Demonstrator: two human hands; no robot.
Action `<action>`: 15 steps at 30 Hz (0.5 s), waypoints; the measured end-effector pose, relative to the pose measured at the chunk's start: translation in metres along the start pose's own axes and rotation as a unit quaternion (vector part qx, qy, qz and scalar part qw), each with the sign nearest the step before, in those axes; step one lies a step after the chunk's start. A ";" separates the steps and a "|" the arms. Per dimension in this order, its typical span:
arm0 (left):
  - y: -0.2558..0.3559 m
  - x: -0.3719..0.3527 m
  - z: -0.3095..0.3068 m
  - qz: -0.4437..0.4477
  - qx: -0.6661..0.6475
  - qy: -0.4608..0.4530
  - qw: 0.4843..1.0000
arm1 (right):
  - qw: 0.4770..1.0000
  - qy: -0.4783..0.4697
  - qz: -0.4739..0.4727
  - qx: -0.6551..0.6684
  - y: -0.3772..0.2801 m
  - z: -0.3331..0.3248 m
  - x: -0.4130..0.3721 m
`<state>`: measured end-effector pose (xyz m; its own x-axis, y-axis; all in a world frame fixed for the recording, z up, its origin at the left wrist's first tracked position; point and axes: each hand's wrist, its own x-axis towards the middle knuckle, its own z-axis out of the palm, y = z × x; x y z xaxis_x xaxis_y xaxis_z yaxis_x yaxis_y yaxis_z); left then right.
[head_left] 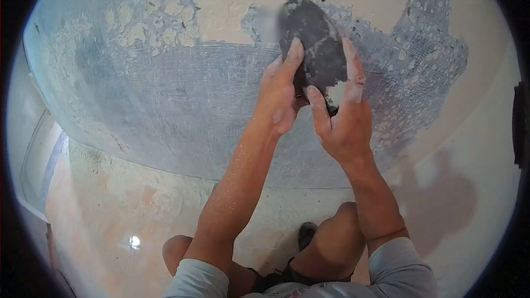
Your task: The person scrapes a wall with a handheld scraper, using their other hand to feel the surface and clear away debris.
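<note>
A dark, elongated oval tool [324, 58] with whitish smears is held tilted against the wall in both hands; its exact kind does not show. My left hand [281, 91] grips its left side, thumb lying along the top and the other fingers hidden beneath. Around its lower right end my right hand [348, 118] is closed, with white dust on the fingers. Behind the tool, the wall [182, 88] has scratched blue-grey paint, chipped spots and smooth cream patches. A blurred grey area lies just left of the tool's upper end.
Below the wall runs a dusty, pale floor [132, 198] with a bright light reflection. My bent knees and a dark shoe [306, 235] are close to the wall's base. A white frame [36, 160] stands at far left, and a dark strip [519, 124] at far right.
</note>
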<state>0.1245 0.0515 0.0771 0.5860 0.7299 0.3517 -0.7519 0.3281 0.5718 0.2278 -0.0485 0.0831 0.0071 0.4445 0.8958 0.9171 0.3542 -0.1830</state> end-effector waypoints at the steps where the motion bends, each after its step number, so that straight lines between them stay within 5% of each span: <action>1: -0.001 0.002 -0.002 0.031 0.005 0.003 0.999 | 0.999 -0.013 -0.004 -0.031 -0.006 0.002 0.002; 3: -0.009 0.001 -0.011 0.085 -0.040 -0.016 0.995 | 0.994 -0.079 0.036 -0.070 -0.027 0.005 0.003; 8: -0.006 0.000 0.004 0.008 0.014 0.007 1.000 | 0.998 -0.011 -0.014 -0.064 -0.012 0.004 0.005; 12: -0.013 -0.008 -0.002 0.076 -0.042 0.005 0.996 | 0.995 -0.060 0.000 -0.076 -0.015 -0.001 0.000; 15: -0.013 -0.003 0.004 0.040 -0.026 0.036 0.998 | 0.998 -0.031 -0.016 -0.057 -0.007 -0.005 0.008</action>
<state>0.1336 0.0426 0.0722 0.5012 0.7956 0.3404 -0.8115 0.2956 0.5041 0.2238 -0.0516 0.0932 -0.0436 0.4859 0.8729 0.9558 0.2745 -0.1050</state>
